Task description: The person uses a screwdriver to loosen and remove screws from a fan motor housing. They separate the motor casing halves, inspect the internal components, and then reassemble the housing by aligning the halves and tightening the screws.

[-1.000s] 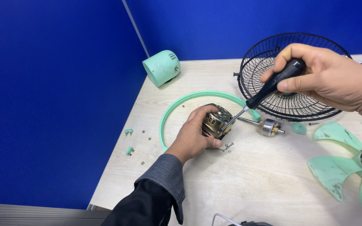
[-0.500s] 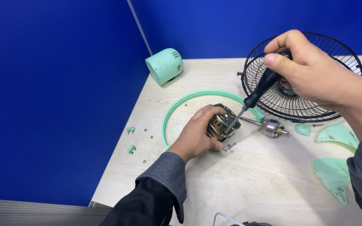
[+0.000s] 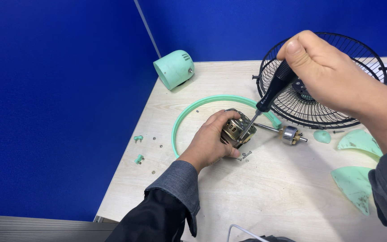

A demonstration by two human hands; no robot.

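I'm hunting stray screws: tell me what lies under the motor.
Two loose screws lie on the table by the motor. Directly beneath is hidden by the motor and left hand.

Deep blue panels (image 3: 54, 103) are standing behind and to the left of the worktop (image 3: 274, 197), filling most of the view. Two panels are meeting at a thin pale seam (image 3: 146, 27) that is running down at a slant to the worktop's far left corner. The worktop is showing a pale wood-grain surface, with its left edge lying close against the left panel. A grey strip (image 3: 36, 228) is running along the foot of that panel at the bottom left. Even, soft light is falling from above, casting faint shadows on the wood. The floor is lying out of sight.
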